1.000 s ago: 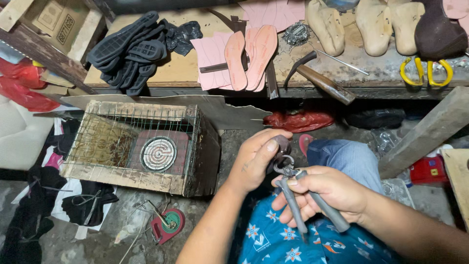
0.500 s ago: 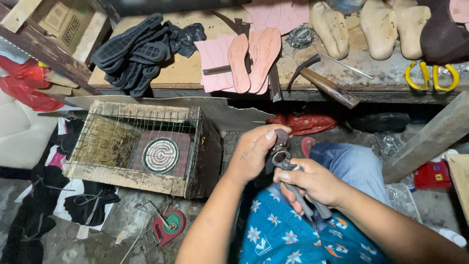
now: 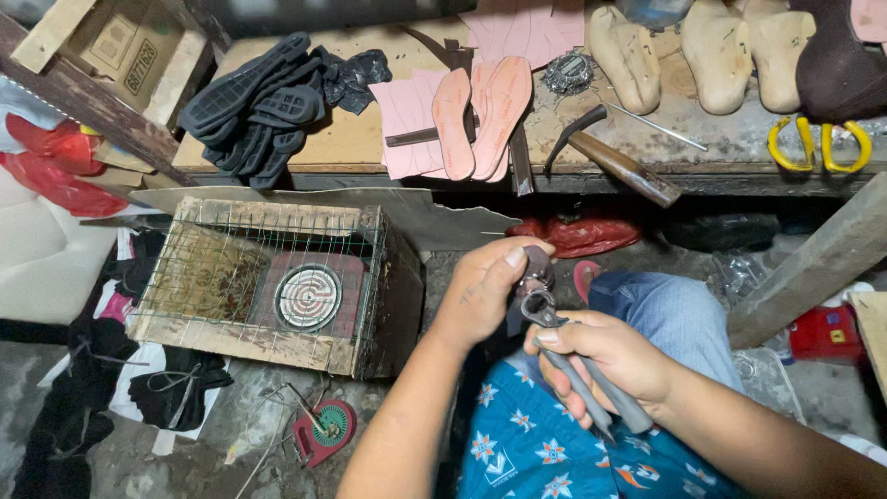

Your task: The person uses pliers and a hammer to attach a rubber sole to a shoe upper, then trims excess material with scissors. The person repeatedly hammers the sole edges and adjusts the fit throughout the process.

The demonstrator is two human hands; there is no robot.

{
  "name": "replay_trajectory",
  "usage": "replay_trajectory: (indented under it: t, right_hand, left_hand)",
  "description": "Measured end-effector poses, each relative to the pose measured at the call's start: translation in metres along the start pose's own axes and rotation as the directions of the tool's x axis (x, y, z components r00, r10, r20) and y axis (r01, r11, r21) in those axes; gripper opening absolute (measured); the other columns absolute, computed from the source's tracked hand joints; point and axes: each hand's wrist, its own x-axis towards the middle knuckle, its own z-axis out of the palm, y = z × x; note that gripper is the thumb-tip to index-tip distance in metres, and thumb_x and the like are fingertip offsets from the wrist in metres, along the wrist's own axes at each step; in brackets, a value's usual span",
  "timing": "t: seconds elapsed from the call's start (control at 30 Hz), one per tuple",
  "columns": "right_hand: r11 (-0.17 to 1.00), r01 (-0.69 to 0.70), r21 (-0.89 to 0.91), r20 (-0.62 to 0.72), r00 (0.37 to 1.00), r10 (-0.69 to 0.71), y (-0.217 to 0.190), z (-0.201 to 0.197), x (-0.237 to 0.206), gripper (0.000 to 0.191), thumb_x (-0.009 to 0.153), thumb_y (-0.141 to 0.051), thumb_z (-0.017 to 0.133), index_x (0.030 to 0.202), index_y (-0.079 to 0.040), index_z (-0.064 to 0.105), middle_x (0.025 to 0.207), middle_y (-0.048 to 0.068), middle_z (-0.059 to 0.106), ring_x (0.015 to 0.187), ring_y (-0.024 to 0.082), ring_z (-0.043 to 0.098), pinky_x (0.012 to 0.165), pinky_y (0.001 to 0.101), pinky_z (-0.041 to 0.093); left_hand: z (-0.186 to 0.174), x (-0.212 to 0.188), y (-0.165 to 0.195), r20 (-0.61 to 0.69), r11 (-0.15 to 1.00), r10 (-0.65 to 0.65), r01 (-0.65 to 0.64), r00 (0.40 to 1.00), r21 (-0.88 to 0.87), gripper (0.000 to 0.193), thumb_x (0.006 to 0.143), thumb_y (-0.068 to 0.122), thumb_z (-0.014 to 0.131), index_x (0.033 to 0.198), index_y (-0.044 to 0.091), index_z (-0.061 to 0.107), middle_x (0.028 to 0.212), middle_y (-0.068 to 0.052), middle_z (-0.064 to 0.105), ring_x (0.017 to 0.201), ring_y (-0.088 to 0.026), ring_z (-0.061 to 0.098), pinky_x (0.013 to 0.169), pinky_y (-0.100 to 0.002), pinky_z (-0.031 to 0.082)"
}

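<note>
Right hand (image 3: 605, 356) grips pincers (image 3: 573, 365); brown cardboard box (image 3: 115, 42) top left

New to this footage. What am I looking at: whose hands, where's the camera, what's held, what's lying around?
There is one view, from a camera worn on the person's head and looking down at their own bare hands. The right hand grips metal pincers by the handles. The left hand holds a small dark piece at the pincers' head; what it is, I cannot tell. On the workbench above lie black rubber soles, pink insoles, a hammer, wooden shoe lasts and yellow-handled scissors. To the left stands a wire-caged box with a coil heater.
</note>
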Motion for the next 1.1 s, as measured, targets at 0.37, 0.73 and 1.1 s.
replay_trajectory:
  t: [0.37,0.73,1.1]
  right_hand:
    - [1.000,0.004,-0.029,0.027,1.000,-0.003,0.006,-0.014,-0.006,0.028,0.098,-0.026,0.056,0.106,0.000,0.060,0.067,0.013,0.064,0.045,0.020,0.062,0.040,0.0344,0.053]
    - [0.900,0.127,-0.417,0.025,0.991,-0.128,0.009,-0.031,0.028,0.022,0.094,-0.024,0.062,0.094,-0.003,0.062,0.068,0.009,0.068,0.049,0.017,0.067,0.046,0.0298,0.054]
    - [0.699,0.019,-0.715,-0.300,0.895,-0.331,-0.116,-0.104,0.063,0.030,0.095,-0.031,0.064,0.091,-0.002,0.059,0.070,0.008,0.067,0.052,0.019,0.066,0.048,0.0361,0.056]
  left_hand:
    - [0.010,-0.010,0.007,0.038,0.998,0.030,-0.032,0.999,0.046,0.047,0.104,0.039,0.049,0.118,-0.001,0.070,0.111,-0.012,0.073,0.105,-0.019,0.068,0.095,-0.033,0.054]
    - [-0.004,0.001,-0.007,-0.035,0.999,-0.036,0.035,0.999,-0.029,0.053,0.104,0.042,0.048,0.121,-0.002,0.071,0.114,-0.012,0.075,0.107,-0.019,0.068,0.098,-0.033,0.053]
    - [-0.025,-0.003,-0.020,-0.256,0.989,0.011,-0.048,0.967,-0.137,0.055,0.097,0.041,0.063,0.129,-0.005,0.061,0.120,-0.016,0.074,0.110,-0.020,0.067,0.100,-0.034,0.052]
